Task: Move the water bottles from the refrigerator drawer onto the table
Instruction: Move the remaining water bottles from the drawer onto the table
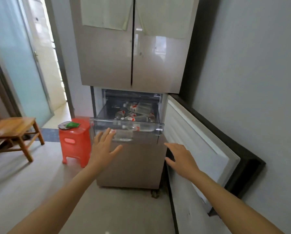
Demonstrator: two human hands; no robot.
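**Both hands out before the open drawer, no bottle taken yet**

Fridge, upper doors closed. The lower door is swung open to the right. The clear drawer is pulled out, with the bottles heaped inside; none are on the desk.

Left hand: fingers spread and straight, holding nothing. The tips overlap the drawer's front wall in view; whether they touch it cannot be told. Right hand: fingers spread, also empty, lower and to the right, below the drawer's right corner and in front of the door's inner face.

Bottle lie: all are on their sides, none upright. The front bottle rests just behind the front wall, long axis left to right along it; its cap end is unclear through the plastic. A second one sits lower, partly hidden behind the left fingers. Those at the back cross each other at mixed angles, red labels showing.

Step in hand, judged: the first pick. It is best to come over the rim rather than at the wall and take the front bottle first, since it lies free. Fingers should wrap across its middle, at right angles to its long axis. Lift it level so the heap behind does not roll. One bottle per hand looks workable.

A low wooden desk stands well to the left, past a red stool; it is likely the drop point.
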